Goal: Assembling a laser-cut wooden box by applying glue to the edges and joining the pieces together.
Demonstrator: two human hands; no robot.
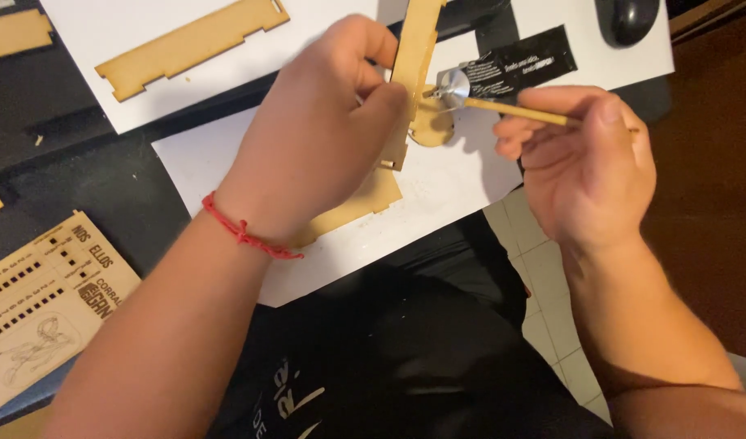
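left hand (324, 122) gripping upright pale laser-cut wooden strip (414, 49) | right hand (584, 154) pinching thin wooden stick (515, 111), lying crosswise, tip touching strip's right edge

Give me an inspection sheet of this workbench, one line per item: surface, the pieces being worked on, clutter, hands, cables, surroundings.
Surface: dark desk with white paper sheets laid over it.
Job's things: upright laser-cut wooden strip; thin wooden stick pointing at the joint; flat wooden panel beneath.
Clutter: black glue sachet, notched wooden piece, engraved wooden sheet, black mouse.
Grippers: left hand grips the strip, red string on wrist; right hand pinches the stick.
Cables: nothing seen.
Surroundings: tiled floor, person's dark shirt below.
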